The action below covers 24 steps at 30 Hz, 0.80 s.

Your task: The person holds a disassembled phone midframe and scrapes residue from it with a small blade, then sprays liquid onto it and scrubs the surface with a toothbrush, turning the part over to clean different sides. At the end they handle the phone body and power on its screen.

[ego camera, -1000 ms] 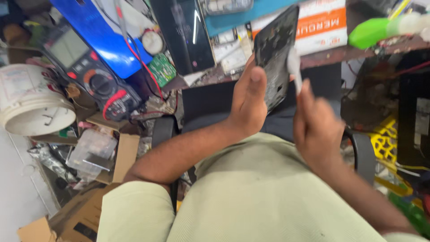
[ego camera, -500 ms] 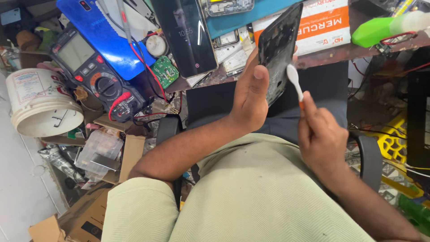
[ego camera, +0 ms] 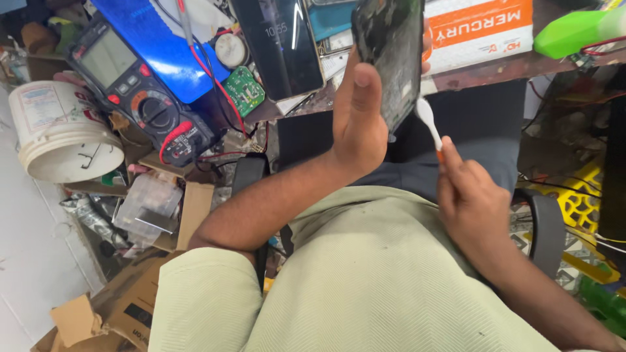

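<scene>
Gripping an opened phone (ego camera: pixel 390 58), the left hand (ego camera: pixel 358 124) faces the right hand (ego camera: pixel 471 202), closed on a white brush (ego camera: pixel 427 120).

The left hand (ego camera: pixel 355 124) is raised upright, thumb extended along the near side and the fingers wrapped behind, out of sight, its forearm bent up from the elbow. The right hand (ego camera: pixel 471 199) sits lower, fingers (ego camera: pixel 450 156) pinched together and pointing up toward the left hand.

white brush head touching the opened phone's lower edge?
Touching. In the head view the white brush head of the tool in the right hand meets the lower edge of the opened dark phone, held by the left hand, no gap visible.
</scene>
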{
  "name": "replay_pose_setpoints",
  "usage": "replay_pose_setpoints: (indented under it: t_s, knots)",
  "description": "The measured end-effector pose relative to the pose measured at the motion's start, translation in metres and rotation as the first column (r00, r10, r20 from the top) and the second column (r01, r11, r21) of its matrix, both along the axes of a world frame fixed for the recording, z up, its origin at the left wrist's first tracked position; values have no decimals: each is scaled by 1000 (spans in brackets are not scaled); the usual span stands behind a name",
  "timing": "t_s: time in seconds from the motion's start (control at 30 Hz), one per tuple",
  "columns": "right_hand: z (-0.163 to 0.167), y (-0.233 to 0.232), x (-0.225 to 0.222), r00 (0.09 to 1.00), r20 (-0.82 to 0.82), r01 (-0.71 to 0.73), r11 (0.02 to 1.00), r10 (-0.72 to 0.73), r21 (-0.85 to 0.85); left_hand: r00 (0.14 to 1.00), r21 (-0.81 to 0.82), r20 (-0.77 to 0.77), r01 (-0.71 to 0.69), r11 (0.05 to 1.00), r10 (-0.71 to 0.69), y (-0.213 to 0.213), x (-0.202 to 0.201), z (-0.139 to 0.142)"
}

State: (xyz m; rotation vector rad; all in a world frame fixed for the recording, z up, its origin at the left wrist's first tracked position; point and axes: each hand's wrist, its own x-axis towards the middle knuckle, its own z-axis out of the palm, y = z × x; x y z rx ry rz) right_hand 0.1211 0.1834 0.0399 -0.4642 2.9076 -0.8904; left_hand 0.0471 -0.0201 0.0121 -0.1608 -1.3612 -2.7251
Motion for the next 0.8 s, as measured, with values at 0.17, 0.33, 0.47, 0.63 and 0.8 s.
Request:
replay_pose_setpoints:
  t_s: [0.17,0.33,0.47,0.63,0.8]
  knots:
    - [40,22,-3,994,107,15,997,-22,73,996,68,-24,90,994,-89,-11,-8,-2]
    - [53,16,-21,998,-43,-48,989,43,-138,946,364,-23,308,879,-322,-15,-17,1]
    - [54,-12,-43,958,-244,-217,935,149,-281,931,200,16,354,914,-364,-11,-9,8]
    - [63,-56,-66,939,-329,-203,936,103,-287,929,112,23,364,924,-369,-14,1,9]
    - [61,-67,-50,956,-223,-236,951,190,-202,952,205,17,297,932,-307,-24,-5,6]
